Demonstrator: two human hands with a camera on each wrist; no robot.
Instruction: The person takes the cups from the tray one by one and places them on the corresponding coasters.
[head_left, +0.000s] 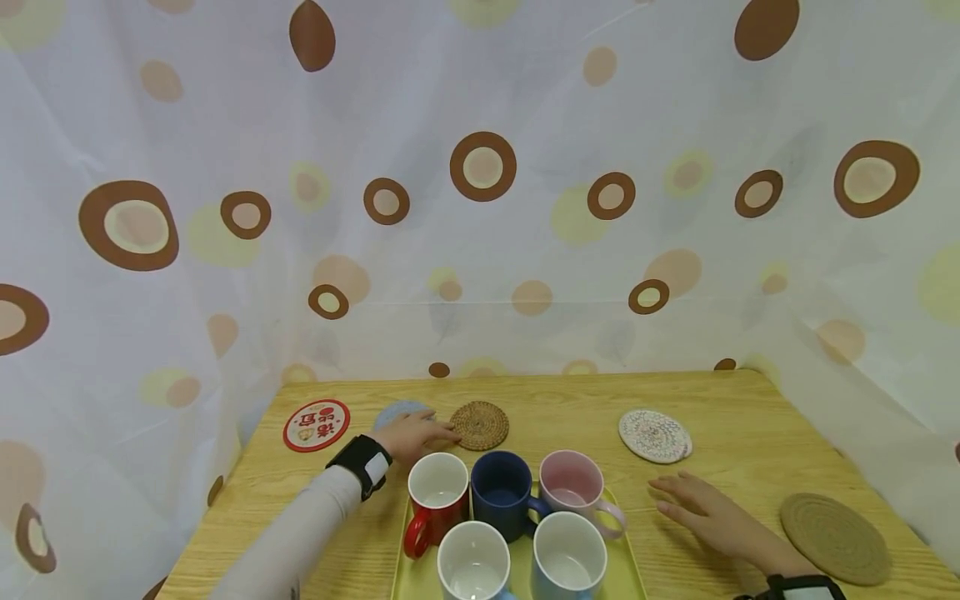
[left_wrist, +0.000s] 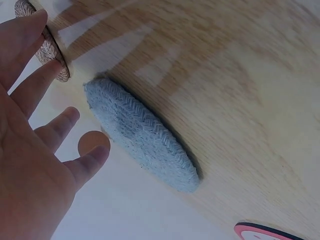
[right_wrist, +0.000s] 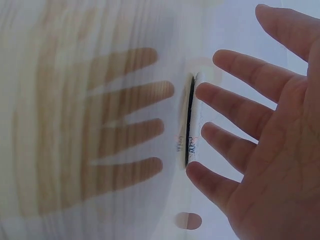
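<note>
My left hand point(head_left: 412, 437) reaches past the red mug point(head_left: 438, 496) with its fingers spread and nothing held. Its fingertips overlap the near edge of the brown woven coaster point(head_left: 480, 425) in the head view. Partly hidden behind that hand lies a light blue coaster point(head_left: 397, 410); the left wrist view shows its braided rim. On the other side, my right hand point(head_left: 701, 512) hovers over the table, fingers apart and holding nothing, its reflection on the wood below. The white patterned coaster point(head_left: 656, 436) lies just beyond its fingertips.
A yellow tray point(head_left: 408, 578) bears several mugs, including a navy mug point(head_left: 501, 492) and a pink mug point(head_left: 572, 482). A red-rimmed coaster point(head_left: 317, 426) lies at the far left, a tan round mat point(head_left: 836, 537) at the right. A patterned curtain point(head_left: 480, 242) stands behind the table.
</note>
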